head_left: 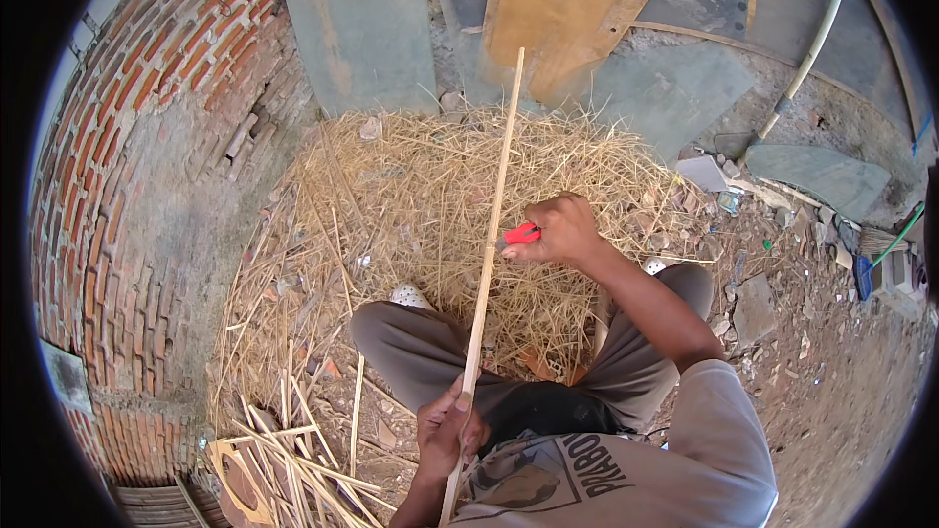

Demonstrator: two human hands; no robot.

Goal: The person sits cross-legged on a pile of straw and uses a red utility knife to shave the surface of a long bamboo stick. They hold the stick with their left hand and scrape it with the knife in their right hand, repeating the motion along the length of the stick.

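Observation:
A long, pale bamboo strip [497, 186] runs from beside my left side up past the middle of the view, slanting a little to the right. My left hand [446, 430] is closed round its lower part, thumb on top. My right hand [562, 232] grips a red-handled cutter knife [522, 234], whose short blade end meets the strip's right edge about midway along; most of the handle is hidden in the fist. Beneath, a thick heap of thin straw-coloured shavings [411, 176] spreads over the ground between and beyond my legs.
Cut strips [298, 469] lie piled at the lower left, beside a brown board [235, 484]. A worn brick wall [127, 186] rises on the left. Sheets of board [362, 29] lean at the back. Rubble [758, 308] and a blue brush with a green handle [863, 277] are on the right.

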